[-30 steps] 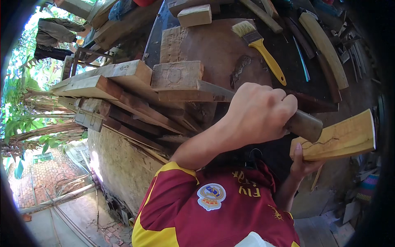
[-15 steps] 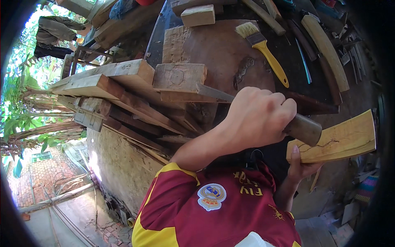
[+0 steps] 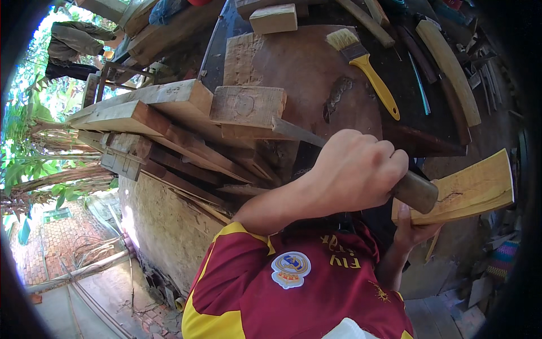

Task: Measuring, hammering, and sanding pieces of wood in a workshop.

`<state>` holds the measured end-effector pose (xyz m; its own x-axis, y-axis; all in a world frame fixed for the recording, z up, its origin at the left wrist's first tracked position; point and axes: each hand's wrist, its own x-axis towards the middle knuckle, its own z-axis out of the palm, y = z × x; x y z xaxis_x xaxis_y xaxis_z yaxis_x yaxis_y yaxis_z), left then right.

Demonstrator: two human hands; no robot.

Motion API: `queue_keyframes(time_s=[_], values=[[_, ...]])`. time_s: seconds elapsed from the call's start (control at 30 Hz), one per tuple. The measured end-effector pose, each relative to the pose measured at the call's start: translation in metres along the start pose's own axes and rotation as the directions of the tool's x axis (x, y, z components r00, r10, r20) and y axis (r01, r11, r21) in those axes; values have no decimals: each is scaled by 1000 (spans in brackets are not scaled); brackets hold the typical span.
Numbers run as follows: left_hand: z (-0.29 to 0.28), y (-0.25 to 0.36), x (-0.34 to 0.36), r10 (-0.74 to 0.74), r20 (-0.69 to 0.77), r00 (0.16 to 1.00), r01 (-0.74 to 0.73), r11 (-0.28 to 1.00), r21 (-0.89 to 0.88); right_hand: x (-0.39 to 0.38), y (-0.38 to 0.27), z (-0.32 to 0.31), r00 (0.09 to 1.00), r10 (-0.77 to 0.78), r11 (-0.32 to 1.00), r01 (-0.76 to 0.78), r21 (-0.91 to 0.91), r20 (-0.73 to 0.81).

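Note:
My left hand (image 3: 364, 164) is closed in a fist round a chisel. The chisel's flat metal blade (image 3: 296, 132) points to the upper left, its tip close to the end of a wooden block (image 3: 248, 105). Its thick cylindrical handle (image 3: 416, 189) sticks out on the other side, in front of a yellowish wood piece (image 3: 480, 189). That piece is slightly curved, with a dark crack on its face. My right hand (image 3: 407, 230) grips its near left end, thumb on the face, the other fingers mostly hidden behind it.
A yellow-handled brush (image 3: 375, 85) lies on the brown work surface (image 3: 305, 62). Thick timber beams (image 3: 152, 107) are stacked at left. Curved wood strips (image 3: 449, 70) lie at far right, a small block (image 3: 273, 20) at the back. In the far left background is a person (image 3: 76, 48).
My left hand has shifted slightly downward with the chisel, and the handle's end now covers more of the wood piece's left part. The wood piece has barely moved in my right hand.

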<state>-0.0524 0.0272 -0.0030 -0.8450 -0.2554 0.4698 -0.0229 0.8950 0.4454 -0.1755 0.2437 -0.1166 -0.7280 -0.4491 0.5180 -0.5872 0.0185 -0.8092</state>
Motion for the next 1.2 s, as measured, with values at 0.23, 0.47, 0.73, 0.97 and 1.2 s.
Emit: queue_keyframes(time_s=[0.23, 0.47, 0.73, 0.97, 1.2], values=[[-5, 1, -1, 6, 21, 1000, -6, 1000, -13, -8, 7, -2, 999, 0, 1000, -1, -18, -36], [-7, 2, -3, 26, 29, 999, -25, 1000, -15, -14, 12, -1, 998, 19, 1000, -18, 14, -58], [-11, 5, -4, 44, 34, 998, -42, 998, -39, -22, 25, -5, 980, 174, 973, -155, 171, -98], [-11, 6, -4, 33, 42, 999, -31, 999, -40, -22, 23, -4, 980, 170, 965, -145, 219, -104], [-11, 2, -4, -48, 35, 998, 47, 999, 13, -15, 13, -2, 997, 33, 999, -34, -4, -76]])
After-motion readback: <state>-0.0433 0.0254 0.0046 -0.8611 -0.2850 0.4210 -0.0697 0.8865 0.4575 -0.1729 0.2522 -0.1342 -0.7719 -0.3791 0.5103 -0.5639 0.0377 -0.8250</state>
